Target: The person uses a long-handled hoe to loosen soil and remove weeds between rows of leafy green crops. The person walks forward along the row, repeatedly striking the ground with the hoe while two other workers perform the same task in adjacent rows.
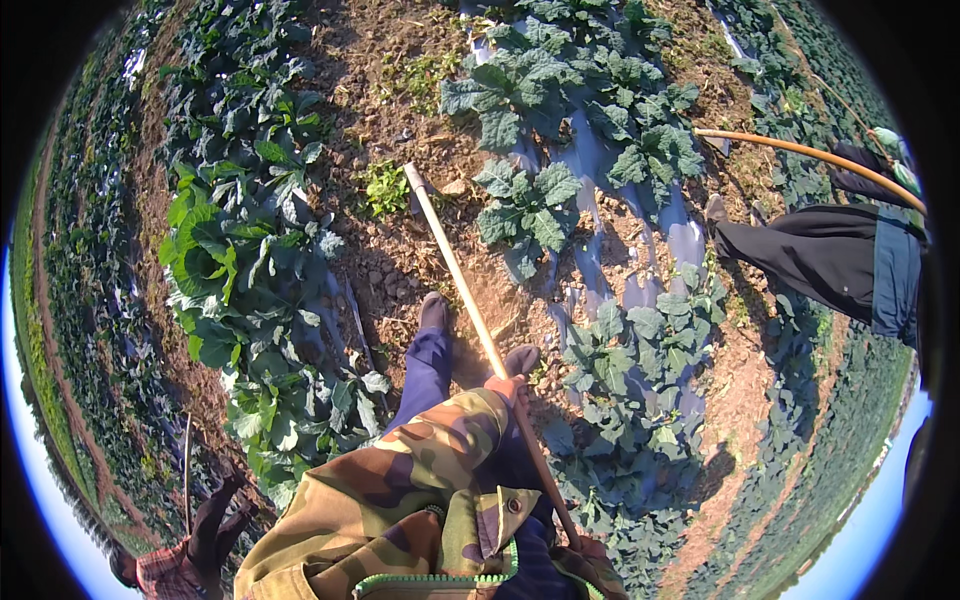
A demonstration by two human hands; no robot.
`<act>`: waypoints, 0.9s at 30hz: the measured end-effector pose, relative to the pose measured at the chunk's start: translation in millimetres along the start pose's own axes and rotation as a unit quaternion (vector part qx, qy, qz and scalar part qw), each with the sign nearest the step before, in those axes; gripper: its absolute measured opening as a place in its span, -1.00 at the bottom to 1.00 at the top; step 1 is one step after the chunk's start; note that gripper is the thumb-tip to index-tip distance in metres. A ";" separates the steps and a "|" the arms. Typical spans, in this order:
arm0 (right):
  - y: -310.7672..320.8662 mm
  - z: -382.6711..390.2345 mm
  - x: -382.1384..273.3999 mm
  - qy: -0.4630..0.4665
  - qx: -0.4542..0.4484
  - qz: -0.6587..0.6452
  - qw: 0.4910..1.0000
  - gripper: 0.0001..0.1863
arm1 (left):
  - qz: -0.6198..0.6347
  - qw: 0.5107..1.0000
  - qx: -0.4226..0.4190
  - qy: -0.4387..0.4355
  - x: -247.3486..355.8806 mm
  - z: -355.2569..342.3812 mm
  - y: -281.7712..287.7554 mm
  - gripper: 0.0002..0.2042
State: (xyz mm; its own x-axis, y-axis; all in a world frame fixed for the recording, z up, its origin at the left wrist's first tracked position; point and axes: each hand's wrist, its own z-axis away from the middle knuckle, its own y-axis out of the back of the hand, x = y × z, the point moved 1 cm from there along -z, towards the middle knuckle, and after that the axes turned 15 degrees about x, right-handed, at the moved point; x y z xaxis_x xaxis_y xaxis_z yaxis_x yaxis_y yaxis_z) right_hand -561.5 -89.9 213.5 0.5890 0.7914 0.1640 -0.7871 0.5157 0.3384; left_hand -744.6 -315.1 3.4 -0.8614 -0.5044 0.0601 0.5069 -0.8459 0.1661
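Gripping the wooden pole [465, 300] that slants from upper centre to bottom centre, the left hand [507, 388] curls its fingers round it; the right hand [592, 549] meets its lower end, finger spread unclear.

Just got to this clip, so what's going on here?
Someone in a camouflage jacket holds a long-handled tool in both hands: the left hand partway along it, the right hand by its near end. The tool's far end is beside a small bright-green plant on bare soil between leafy crop rows. One other person is at the right, another at lower left.
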 end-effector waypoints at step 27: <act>-19.1 -58.5 -50.0 0.233 0.133 0.077 0.960 -0.64 | 0.041 0.992 0.031 -0.114 77.5 -35.8 1.5 -0.81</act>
State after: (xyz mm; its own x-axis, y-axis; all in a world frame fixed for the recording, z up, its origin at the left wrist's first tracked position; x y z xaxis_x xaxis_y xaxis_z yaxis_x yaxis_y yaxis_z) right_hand -586.6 -120.1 144.6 0.2739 0.9447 -0.1804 -0.7468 0.3271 0.5791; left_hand -809.4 -361.7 -26.9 -0.8060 -0.5131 0.2951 0.5787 -0.7878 0.2108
